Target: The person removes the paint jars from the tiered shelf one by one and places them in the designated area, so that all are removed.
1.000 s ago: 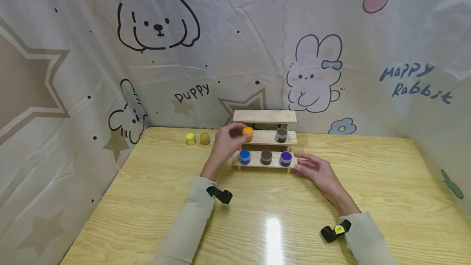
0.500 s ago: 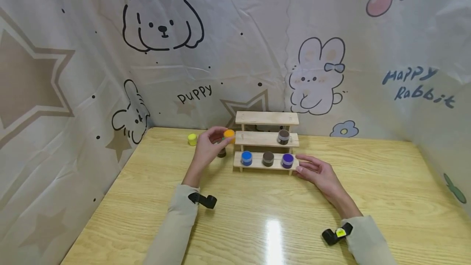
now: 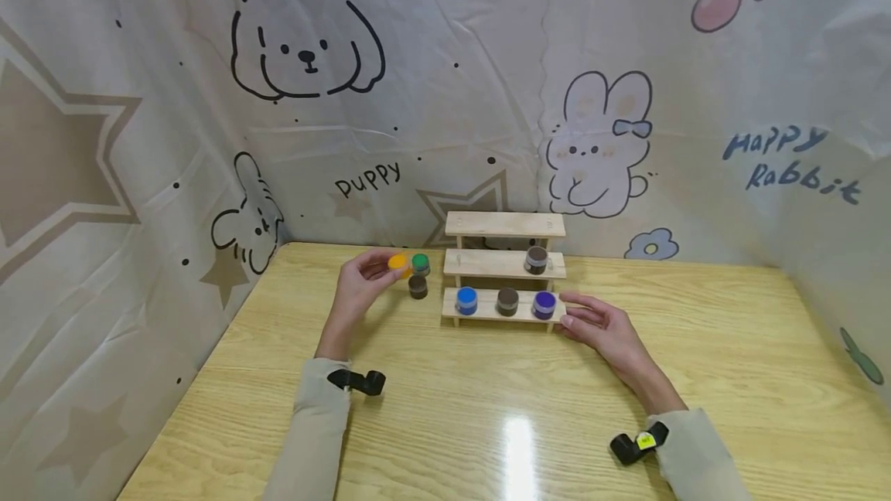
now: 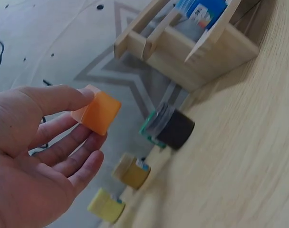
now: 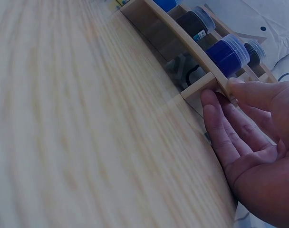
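My left hand [image 3: 358, 288] pinches an orange paint jar [image 4: 101, 111] between thumb and fingers, raised above the table's left part. My right hand [image 3: 602, 327] grips the right end of the lowest shelf of a three-tier wooden rack [image 3: 504, 223], thumb at the shelf edge. On that shelf stand a blue jar [image 3: 467, 301], a dark brown jar [image 3: 507, 301] and a purple jar [image 3: 544, 305]. Another dark jar [image 3: 536, 260] is at the middle shelf's right end. Left of the rack, a green-topped jar [image 3: 421, 264] stands behind a dark jar [image 3: 418, 287].
A mustard jar [image 4: 131, 171] and a bright yellow jar [image 4: 106, 205] stand on the table; my left hand hides them in the head view. A printed cloth [image 3: 480, 37] hangs behind the wooden table [image 3: 445, 416].
My left hand has carried the orange jar leftward, from the middle shelf's left end to beside the green-topped jar. My right hand stays at the rack. The head view shifted slightly.
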{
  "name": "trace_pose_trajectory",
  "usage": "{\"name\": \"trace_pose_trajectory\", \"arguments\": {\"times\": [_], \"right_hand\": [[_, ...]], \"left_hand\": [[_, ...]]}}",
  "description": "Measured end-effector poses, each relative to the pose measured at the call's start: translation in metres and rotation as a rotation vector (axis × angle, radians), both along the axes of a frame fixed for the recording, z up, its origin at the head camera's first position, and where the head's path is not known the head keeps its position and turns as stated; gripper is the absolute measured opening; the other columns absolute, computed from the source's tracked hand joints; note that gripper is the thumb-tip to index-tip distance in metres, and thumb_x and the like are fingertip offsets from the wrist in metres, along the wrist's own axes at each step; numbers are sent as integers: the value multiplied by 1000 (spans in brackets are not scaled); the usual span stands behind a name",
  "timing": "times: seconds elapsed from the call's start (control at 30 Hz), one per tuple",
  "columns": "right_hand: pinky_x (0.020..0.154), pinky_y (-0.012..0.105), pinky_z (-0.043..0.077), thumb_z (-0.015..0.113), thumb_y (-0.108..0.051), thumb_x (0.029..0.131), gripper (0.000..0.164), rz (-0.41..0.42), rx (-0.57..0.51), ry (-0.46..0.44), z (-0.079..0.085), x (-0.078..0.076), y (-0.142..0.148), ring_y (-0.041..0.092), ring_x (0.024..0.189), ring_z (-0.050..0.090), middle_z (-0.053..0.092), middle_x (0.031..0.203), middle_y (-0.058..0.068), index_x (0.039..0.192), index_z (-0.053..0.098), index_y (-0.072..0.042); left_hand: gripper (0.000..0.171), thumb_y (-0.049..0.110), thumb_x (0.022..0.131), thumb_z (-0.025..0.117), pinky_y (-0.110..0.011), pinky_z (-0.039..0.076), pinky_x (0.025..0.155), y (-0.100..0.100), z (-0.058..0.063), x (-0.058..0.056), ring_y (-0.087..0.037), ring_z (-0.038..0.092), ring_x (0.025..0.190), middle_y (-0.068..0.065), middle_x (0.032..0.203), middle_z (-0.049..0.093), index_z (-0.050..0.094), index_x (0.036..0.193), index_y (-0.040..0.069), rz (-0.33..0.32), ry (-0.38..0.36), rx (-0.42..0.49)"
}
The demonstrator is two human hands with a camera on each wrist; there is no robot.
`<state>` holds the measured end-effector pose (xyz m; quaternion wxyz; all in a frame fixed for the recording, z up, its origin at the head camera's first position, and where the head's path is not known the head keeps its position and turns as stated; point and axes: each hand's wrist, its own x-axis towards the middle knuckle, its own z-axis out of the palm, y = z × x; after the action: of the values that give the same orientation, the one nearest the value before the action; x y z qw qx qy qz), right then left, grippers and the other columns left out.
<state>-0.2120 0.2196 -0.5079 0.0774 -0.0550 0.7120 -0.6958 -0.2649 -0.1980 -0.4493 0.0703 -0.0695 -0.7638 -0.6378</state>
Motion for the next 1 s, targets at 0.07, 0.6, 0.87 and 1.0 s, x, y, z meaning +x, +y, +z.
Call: {"name": "trace_pose_trajectory", "arguments": {"times": [0.07, 0.6, 0.87, 1.0], "right_hand": [[92, 32, 58, 69, -9, 99, 55, 4, -3, 7, 0, -1, 0, 15, 103, 73, 63, 133, 27, 148, 48, 6], [91, 31, 58, 69, -11, 99, 55, 5, 23, 19, -1, 1, 1, 15, 104, 72, 61, 135, 30, 148, 48, 5], [92, 32, 58, 69, -11, 100, 56, 10, 20, 15, -1, 2, 2, 15, 105, 72, 60, 136, 29, 148, 47, 5], [92, 32, 58, 69, -12, 100, 56, 11, 18, 12, 0, 1, 1, 15, 105, 72, 60, 136, 30, 149, 47, 5]], "left_hand": [[37, 0, 90, 77, -18, 55, 88, -5, -4, -1, -33, 65, 113, -25, 123, 66, 64, 123, -10, 18, -1, -8], [36, -4, 89, 77, -18, 54, 88, -17, -37, -5, -36, 65, 113, -27, 126, 64, 65, 122, -10, 116, -128, -79], [38, -1, 87, 80, -25, 56, 91, -18, -41, -3, -36, 66, 114, -25, 122, 67, 67, 121, -8, 134, -114, -169], [39, 0, 87, 81, -29, 56, 93, -21, -41, -4, -36, 66, 113, -26, 122, 67, 66, 122, -8, 129, -108, -182]]}}
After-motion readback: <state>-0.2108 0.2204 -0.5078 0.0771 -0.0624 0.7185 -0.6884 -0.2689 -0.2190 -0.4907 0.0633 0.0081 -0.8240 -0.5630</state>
